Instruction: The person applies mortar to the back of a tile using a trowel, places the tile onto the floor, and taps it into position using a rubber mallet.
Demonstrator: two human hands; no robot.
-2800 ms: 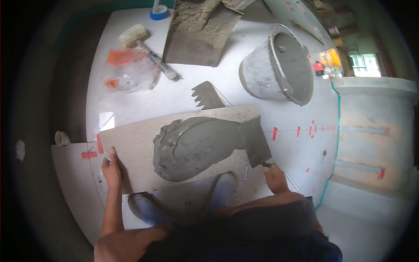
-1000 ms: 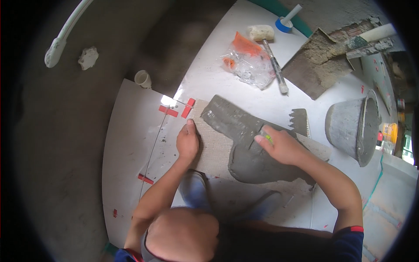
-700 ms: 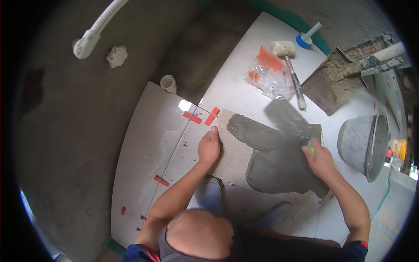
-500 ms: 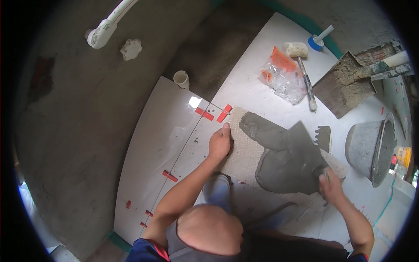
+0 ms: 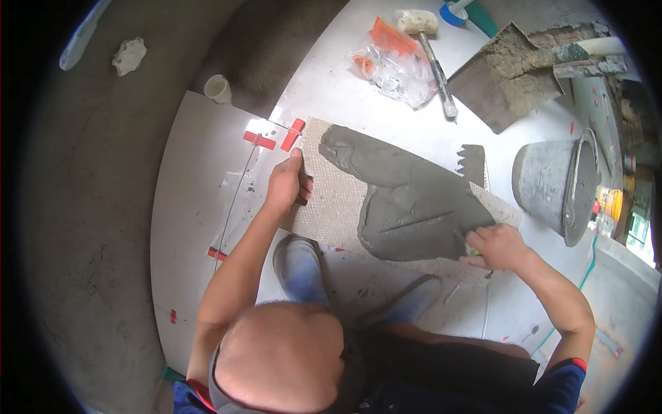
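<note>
My left hand grips the left edge of a beige, textured board or tile back, fingers curled underneath. A thick layer of wet grey mortar covers much of its middle and right. At its lower right my right hand is closed on a trowel with a yellow-green handle; the blade is hard to tell from the mortar. A notched, mortar-coated spreader lies just beyond the board. To the right stands a grey bucket holding mortar.
A mallet, clear bag with orange pieces, mortar-crusted sheet and blue tape roll lie at the back. White tiles with red wedges are left, beside a pipe stub. My boots are below the board.
The mortar now reaches farther toward the board's upper left. The trowel swept across it and returned to the lower right, its blade now less distinct. My left hand kept its grip as the view shifted.
</note>
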